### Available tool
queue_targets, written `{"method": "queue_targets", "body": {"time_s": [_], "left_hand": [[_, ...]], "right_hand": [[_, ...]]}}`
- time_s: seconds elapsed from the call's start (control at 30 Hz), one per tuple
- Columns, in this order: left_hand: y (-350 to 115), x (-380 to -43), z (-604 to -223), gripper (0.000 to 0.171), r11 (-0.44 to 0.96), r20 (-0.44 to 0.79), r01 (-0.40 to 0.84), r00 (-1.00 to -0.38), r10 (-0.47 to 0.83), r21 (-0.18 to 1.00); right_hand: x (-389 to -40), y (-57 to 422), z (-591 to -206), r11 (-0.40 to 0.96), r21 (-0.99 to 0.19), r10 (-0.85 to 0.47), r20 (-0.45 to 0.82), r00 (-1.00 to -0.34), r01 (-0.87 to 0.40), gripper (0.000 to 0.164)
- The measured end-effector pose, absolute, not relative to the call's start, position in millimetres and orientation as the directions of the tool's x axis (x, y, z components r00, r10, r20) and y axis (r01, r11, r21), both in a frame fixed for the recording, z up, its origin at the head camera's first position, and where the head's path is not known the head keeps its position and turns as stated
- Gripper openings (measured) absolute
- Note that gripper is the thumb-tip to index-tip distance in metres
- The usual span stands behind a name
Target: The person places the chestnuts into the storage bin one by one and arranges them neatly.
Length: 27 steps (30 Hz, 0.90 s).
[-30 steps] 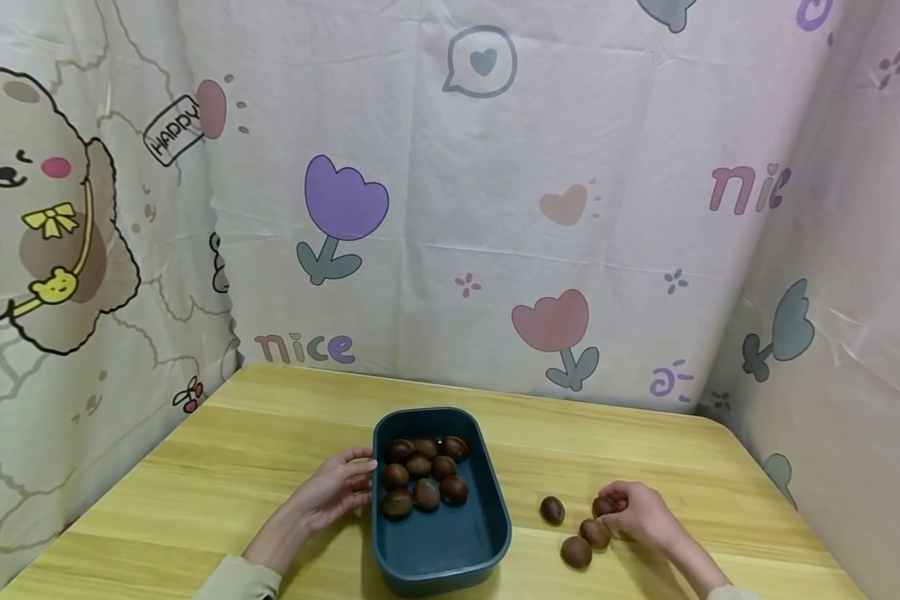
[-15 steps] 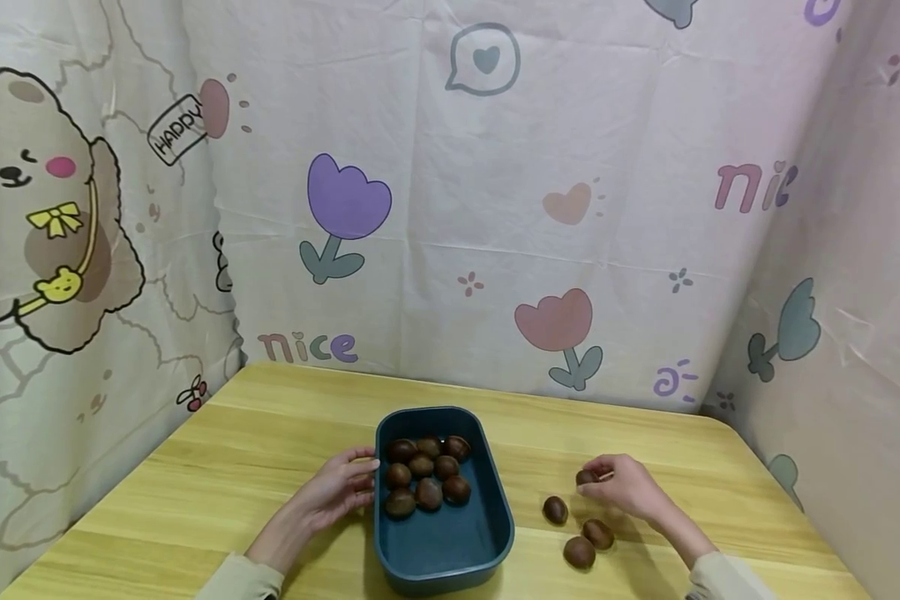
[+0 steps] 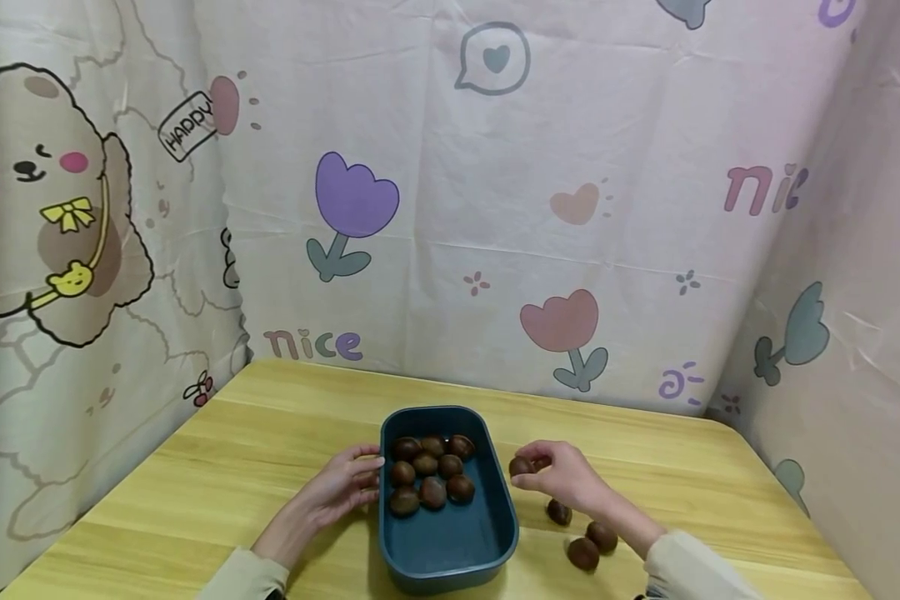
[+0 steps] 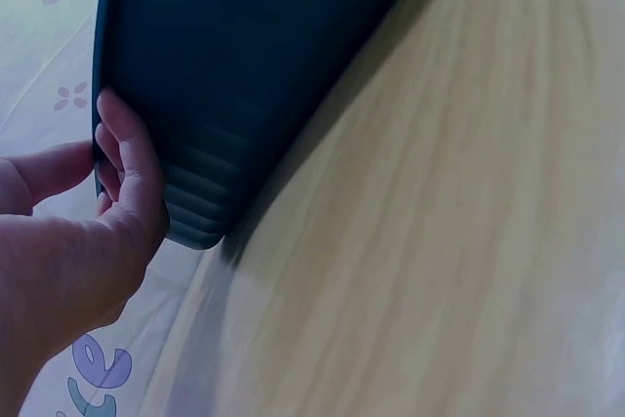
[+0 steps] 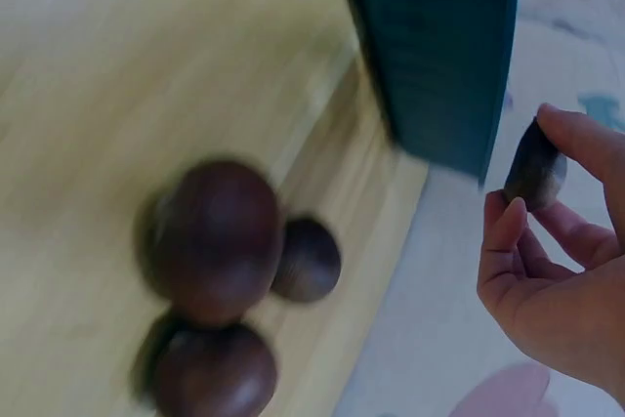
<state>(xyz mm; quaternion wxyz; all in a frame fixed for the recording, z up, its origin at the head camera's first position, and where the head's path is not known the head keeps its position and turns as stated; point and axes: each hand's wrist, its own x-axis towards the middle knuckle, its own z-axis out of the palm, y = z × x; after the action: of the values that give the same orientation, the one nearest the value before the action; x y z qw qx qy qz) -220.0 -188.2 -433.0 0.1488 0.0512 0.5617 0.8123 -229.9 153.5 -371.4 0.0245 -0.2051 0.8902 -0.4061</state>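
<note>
A dark teal rectangular box (image 3: 450, 546) stands on the table, with several brown chestnuts (image 3: 432, 493) towards its far end. At its left side my left hand (image 3: 342, 485) holds the wall, thumb at the rim and bent fingers against the ribbed outer face, as the left wrist view shows. My right hand (image 3: 566, 477) is raised just right of the box and pinches one chestnut (image 5: 536, 168) between thumb and fingertips. Three loose chestnuts lie on the table below that hand: one chestnut (image 3: 558, 512) by itself, and a close pair, a front chestnut (image 3: 583, 553) and another chestnut (image 3: 602, 537).
The pale wooden table (image 3: 285, 417) reaches back to a printed cloth (image 3: 450, 208) hanging behind it. More cloth hangs along the left and right sides. In the right wrist view, the box wall is close to the pinched chestnut.
My right hand has picked up a chestnut from the group on the right, lifted it and carried it left towards the box. My left hand has stayed at the box.
</note>
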Motion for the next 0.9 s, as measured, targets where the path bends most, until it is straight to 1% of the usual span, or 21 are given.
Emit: {"method": "queue_targets", "body": {"time_s": [0.2, 0.33, 0.5, 0.6, 0.73, 0.83, 0.9], "left_hand": [[-187, -221, -433, 0.033, -0.322, -0.087, -0.183, -0.952, 0.293, 0.929], [-187, -221, -433, 0.033, -0.318, -0.090, -0.183, -0.954, 0.287, 0.930], [-188, -221, -434, 0.034, -0.314, -0.098, -0.186, -0.956, 0.277, 0.931], [-188, -221, -434, 0.034, -0.313, -0.097, -0.186, -0.956, 0.278, 0.931], [-188, -221, -434, 0.036, -0.312, -0.094, -0.183, -0.956, 0.279, 0.932], [-188, -221, -433, 0.035, -0.311, -0.094, -0.182, -0.956, 0.279, 0.933], [-188, -221, -433, 0.034, -0.313, -0.093, -0.182, -0.956, 0.279, 0.932]], "right_hand": [[-226, 125, -369, 0.567, -0.709, -0.451, 0.159, -0.878, -0.420, 0.029], [-223, 106, -368, 0.547, -0.712, -0.496, 0.147, -0.856, -0.440, 0.029], [-218, 82, -369, 0.524, -0.752, -0.532, 0.078, -0.843, -0.400, 0.025], [-213, 66, -373, 0.505, -0.795, -0.527, 0.025, -0.849, -0.337, 0.022], [-208, 47, -382, 0.503, -0.822, -0.503, -0.029, -0.864, -0.266, 0.017], [-206, 35, -389, 0.529, -0.802, -0.504, -0.034, -0.863, -0.278, 0.015], [-205, 30, -392, 0.544, -0.779, -0.512, -0.015, -0.859, -0.311, 0.015]]}}
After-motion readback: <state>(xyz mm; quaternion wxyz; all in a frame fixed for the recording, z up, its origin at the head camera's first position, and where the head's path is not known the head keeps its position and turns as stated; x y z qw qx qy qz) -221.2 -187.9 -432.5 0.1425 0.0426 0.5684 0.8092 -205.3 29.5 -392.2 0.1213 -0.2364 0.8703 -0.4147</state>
